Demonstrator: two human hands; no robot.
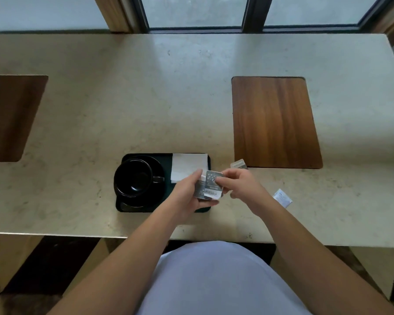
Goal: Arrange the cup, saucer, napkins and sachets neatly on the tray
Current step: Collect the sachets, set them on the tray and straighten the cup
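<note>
A black cup (133, 177) stands on a black saucer (155, 192) at the left of a dark tray (132, 209). White napkins (188, 165) lie on the tray's far right part. Over the tray's right edge, my left hand (187, 195) and my right hand (239, 184) both grip a small stack of grey sachets (210, 186). One more sachet (238, 164) lies on the table just beyond my right hand. A white sachet (282, 197) rests on the table to the right of my right wrist.
A wooden inlay (275, 121) sits in the pale stone table (146, 98) to the right of the tray, and another wooden inlay (9, 117) lies at the far left. A window frame (253, 14) runs behind the table. The table's front edge is close to my body.
</note>
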